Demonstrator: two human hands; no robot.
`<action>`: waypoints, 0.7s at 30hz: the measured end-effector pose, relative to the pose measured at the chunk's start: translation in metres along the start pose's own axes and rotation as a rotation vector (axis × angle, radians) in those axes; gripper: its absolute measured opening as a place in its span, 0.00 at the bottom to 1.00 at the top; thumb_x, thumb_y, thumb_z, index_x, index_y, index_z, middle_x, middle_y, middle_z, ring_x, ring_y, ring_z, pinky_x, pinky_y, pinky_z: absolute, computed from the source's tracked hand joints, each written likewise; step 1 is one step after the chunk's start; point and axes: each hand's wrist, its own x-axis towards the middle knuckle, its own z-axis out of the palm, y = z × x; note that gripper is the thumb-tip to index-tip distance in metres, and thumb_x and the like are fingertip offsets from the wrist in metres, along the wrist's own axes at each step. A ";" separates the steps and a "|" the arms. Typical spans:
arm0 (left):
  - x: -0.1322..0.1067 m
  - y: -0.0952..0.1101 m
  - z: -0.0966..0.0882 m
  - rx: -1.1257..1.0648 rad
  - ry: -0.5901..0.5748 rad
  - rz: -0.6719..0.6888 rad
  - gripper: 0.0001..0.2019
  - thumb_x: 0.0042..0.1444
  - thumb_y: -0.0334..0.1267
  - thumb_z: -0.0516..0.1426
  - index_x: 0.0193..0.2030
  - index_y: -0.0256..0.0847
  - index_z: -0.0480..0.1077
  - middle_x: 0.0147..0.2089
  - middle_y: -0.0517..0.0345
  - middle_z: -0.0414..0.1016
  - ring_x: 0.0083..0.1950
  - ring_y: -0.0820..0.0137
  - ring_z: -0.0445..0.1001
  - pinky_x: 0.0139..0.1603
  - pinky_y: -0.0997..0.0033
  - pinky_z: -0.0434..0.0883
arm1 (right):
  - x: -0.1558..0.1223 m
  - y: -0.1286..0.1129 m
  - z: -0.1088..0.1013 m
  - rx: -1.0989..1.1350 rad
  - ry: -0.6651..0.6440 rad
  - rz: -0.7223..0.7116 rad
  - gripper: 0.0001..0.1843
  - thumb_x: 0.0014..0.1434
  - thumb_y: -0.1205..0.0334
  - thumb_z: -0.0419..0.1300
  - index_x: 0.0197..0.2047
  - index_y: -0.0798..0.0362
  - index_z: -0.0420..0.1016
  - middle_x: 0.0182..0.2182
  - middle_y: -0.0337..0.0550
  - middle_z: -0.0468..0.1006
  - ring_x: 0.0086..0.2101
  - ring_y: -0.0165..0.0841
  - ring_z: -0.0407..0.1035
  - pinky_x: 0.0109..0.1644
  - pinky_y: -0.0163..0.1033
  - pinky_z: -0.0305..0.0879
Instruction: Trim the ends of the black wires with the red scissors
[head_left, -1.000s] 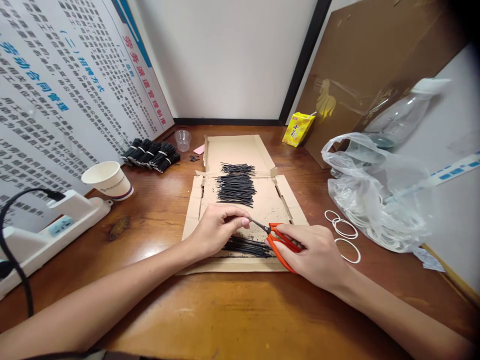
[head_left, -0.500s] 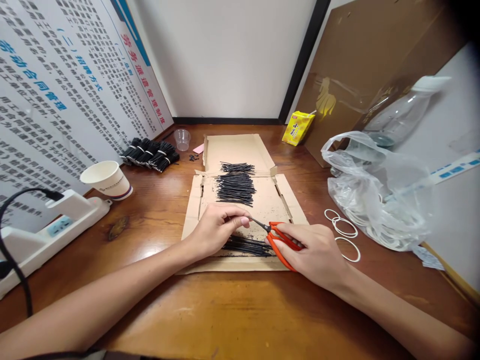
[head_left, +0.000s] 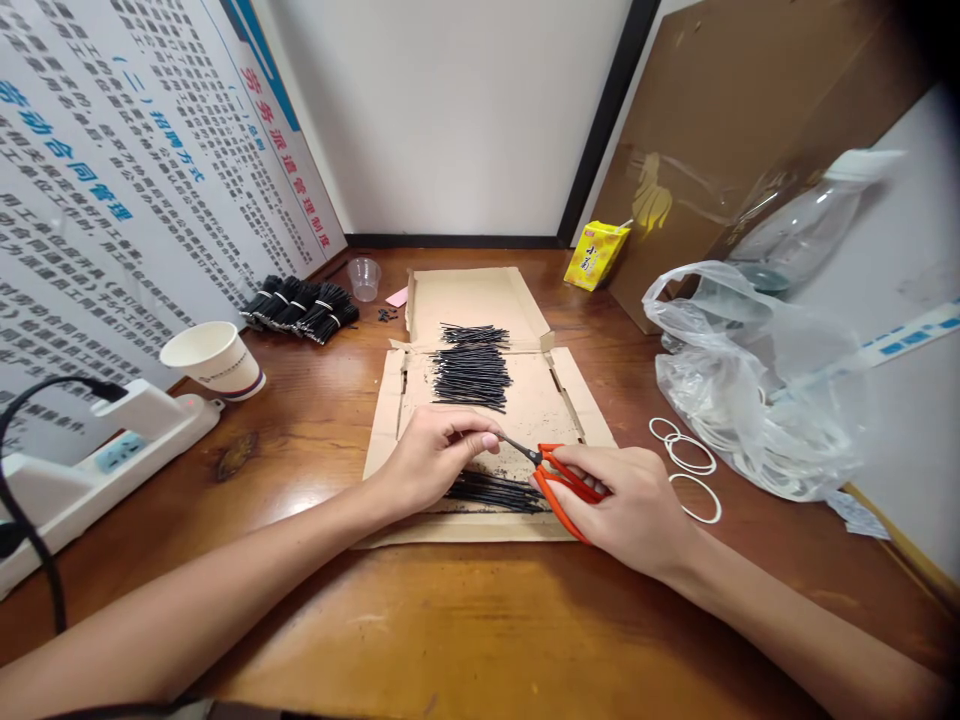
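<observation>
My right hand (head_left: 637, 500) is closed around the orange handles of a pair of scissors (head_left: 561, 508). The dark blades point left and reach the fingertips of my left hand (head_left: 424, 460). Thumb and forefinger of that hand are pinched together at the blade tips; what lies between them is hidden or too thin to make out. Just below both hands, a loose pile of thin black sticks (head_left: 495, 492) lies on the flattened cardboard (head_left: 480, 295). Farther back are a larger row of black sticks (head_left: 471, 380) and a small row (head_left: 474, 335). Dark crumbs dot the cardboard.
Banded black bundles (head_left: 300, 308), a clear plastic cup (head_left: 364, 280) and a paper cup (head_left: 214, 360) stand left, beside a power strip (head_left: 112, 465). On the right are white rubber bands (head_left: 694, 455), a plastic bag (head_left: 750, 400), a clear bottle (head_left: 814, 220) and a yellow drink carton (head_left: 596, 255).
</observation>
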 end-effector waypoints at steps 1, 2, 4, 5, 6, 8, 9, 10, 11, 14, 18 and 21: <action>0.000 -0.001 0.000 -0.001 -0.002 -0.005 0.06 0.59 0.30 0.57 0.35 0.34 0.77 0.33 0.55 0.78 0.30 0.75 0.74 0.32 0.78 0.70 | 0.000 0.000 0.000 -0.008 0.003 -0.002 0.05 0.56 0.66 0.59 0.31 0.56 0.76 0.22 0.38 0.79 0.19 0.26 0.69 0.26 0.31 0.64; 0.000 -0.001 0.000 0.000 -0.004 -0.009 0.06 0.59 0.30 0.57 0.35 0.34 0.77 0.33 0.55 0.78 0.30 0.75 0.74 0.31 0.78 0.70 | 0.000 0.000 0.000 -0.016 0.006 -0.006 0.05 0.56 0.66 0.59 0.31 0.56 0.76 0.23 0.39 0.79 0.19 0.27 0.69 0.26 0.31 0.64; 0.000 -0.002 0.000 0.002 -0.009 -0.017 0.07 0.59 0.31 0.57 0.35 0.34 0.77 0.33 0.54 0.78 0.30 0.74 0.74 0.31 0.78 0.70 | 0.001 0.000 0.001 -0.034 0.009 -0.016 0.07 0.57 0.65 0.58 0.29 0.55 0.76 0.23 0.40 0.80 0.19 0.26 0.70 0.26 0.31 0.64; 0.000 -0.002 0.000 0.001 -0.012 -0.021 0.07 0.59 0.32 0.57 0.36 0.34 0.77 0.33 0.54 0.78 0.31 0.74 0.74 0.32 0.77 0.71 | 0.001 0.000 0.000 -0.044 0.008 -0.021 0.09 0.58 0.65 0.57 0.28 0.55 0.76 0.23 0.40 0.79 0.18 0.26 0.69 0.25 0.31 0.63; 0.000 -0.001 0.000 0.001 -0.015 -0.025 0.07 0.60 0.32 0.57 0.36 0.34 0.77 0.34 0.54 0.78 0.31 0.73 0.75 0.32 0.77 0.71 | 0.002 -0.001 0.000 -0.052 0.006 -0.026 0.10 0.58 0.65 0.57 0.27 0.55 0.75 0.22 0.39 0.79 0.18 0.26 0.68 0.24 0.31 0.63; 0.000 -0.001 0.000 0.000 -0.016 -0.029 0.07 0.60 0.33 0.57 0.36 0.34 0.77 0.34 0.53 0.78 0.32 0.73 0.75 0.32 0.76 0.71 | 0.002 -0.001 0.000 -0.064 0.004 -0.035 0.11 0.59 0.66 0.56 0.27 0.55 0.75 0.21 0.39 0.78 0.17 0.25 0.67 0.24 0.31 0.62; 0.000 0.000 0.000 0.000 -0.013 -0.030 0.07 0.59 0.33 0.57 0.36 0.34 0.77 0.34 0.53 0.79 0.32 0.72 0.75 0.33 0.76 0.72 | 0.002 -0.001 0.000 -0.064 0.006 -0.037 0.11 0.59 0.66 0.56 0.27 0.55 0.75 0.21 0.38 0.78 0.17 0.25 0.67 0.24 0.31 0.62; 0.000 0.001 0.000 0.002 -0.008 -0.031 0.07 0.59 0.33 0.57 0.35 0.34 0.77 0.34 0.53 0.79 0.33 0.72 0.75 0.33 0.75 0.72 | 0.002 -0.001 0.000 -0.058 0.011 -0.035 0.10 0.59 0.66 0.56 0.27 0.54 0.75 0.21 0.38 0.78 0.17 0.25 0.67 0.24 0.31 0.62; 0.000 0.001 0.000 0.005 -0.004 -0.032 0.07 0.59 0.32 0.57 0.35 0.34 0.77 0.34 0.53 0.79 0.33 0.71 0.75 0.34 0.75 0.72 | 0.002 -0.001 -0.001 -0.047 0.016 -0.026 0.09 0.58 0.66 0.56 0.28 0.54 0.75 0.20 0.38 0.78 0.17 0.25 0.67 0.24 0.30 0.62; 0.000 0.002 0.000 0.002 0.000 -0.036 0.07 0.59 0.31 0.57 0.36 0.34 0.77 0.34 0.53 0.79 0.33 0.72 0.75 0.35 0.75 0.72 | 0.001 -0.001 -0.001 0.003 0.006 0.012 0.05 0.57 0.66 0.58 0.31 0.55 0.75 0.19 0.36 0.76 0.17 0.25 0.65 0.23 0.30 0.61; 0.000 0.001 0.001 -0.020 -0.017 -0.033 0.07 0.59 0.32 0.57 0.36 0.34 0.77 0.35 0.53 0.78 0.33 0.72 0.75 0.35 0.75 0.72 | 0.000 -0.001 -0.001 0.030 -0.020 0.025 0.03 0.55 0.67 0.59 0.32 0.55 0.75 0.20 0.35 0.75 0.17 0.24 0.65 0.23 0.30 0.61; 0.000 0.001 0.001 -0.010 -0.012 -0.031 0.07 0.59 0.31 0.57 0.36 0.33 0.77 0.34 0.53 0.78 0.34 0.72 0.75 0.34 0.75 0.73 | 0.000 -0.001 -0.001 0.021 -0.014 0.024 0.04 0.55 0.67 0.59 0.32 0.55 0.75 0.20 0.36 0.77 0.18 0.25 0.66 0.24 0.30 0.62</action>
